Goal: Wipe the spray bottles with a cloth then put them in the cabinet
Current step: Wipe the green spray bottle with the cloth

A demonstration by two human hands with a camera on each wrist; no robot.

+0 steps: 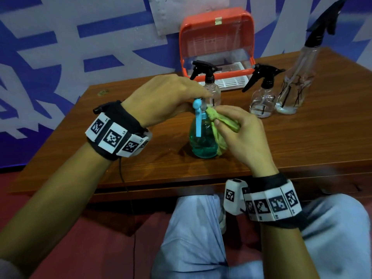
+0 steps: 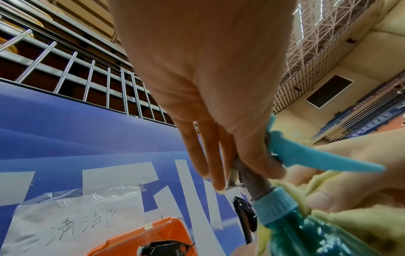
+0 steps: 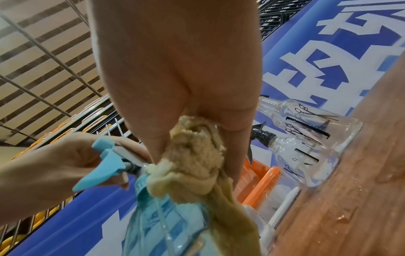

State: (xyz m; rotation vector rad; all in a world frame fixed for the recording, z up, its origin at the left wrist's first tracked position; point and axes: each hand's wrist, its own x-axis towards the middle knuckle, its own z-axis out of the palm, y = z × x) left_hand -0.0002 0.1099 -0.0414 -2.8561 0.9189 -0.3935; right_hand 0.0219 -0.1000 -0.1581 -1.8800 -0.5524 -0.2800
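Observation:
A teal spray bottle (image 1: 202,141) with a light blue trigger (image 1: 198,119) stands on the brown table (image 1: 302,141) near its front edge. My left hand (image 1: 193,97) grips the bottle's spray head from above, thumb and forefinger pinching it (image 2: 263,161). My right hand (image 1: 229,119) holds a bunched green cloth (image 1: 221,125) and presses it against the bottle's neck and right shoulder (image 3: 197,155). The cloth's tail hangs down the bottle's side. Behind stand two small clear spray bottles (image 1: 211,91) (image 1: 262,101) and one tall clear spray bottle (image 1: 296,85), all with black heads.
An orange cabinet box (image 1: 217,43) sits at the back of the table, its clear front lid raised and a white slatted tray (image 1: 229,81) showing inside. Water drops (image 3: 383,176) lie on the tabletop. My knees (image 1: 193,238) are under the table's front edge.

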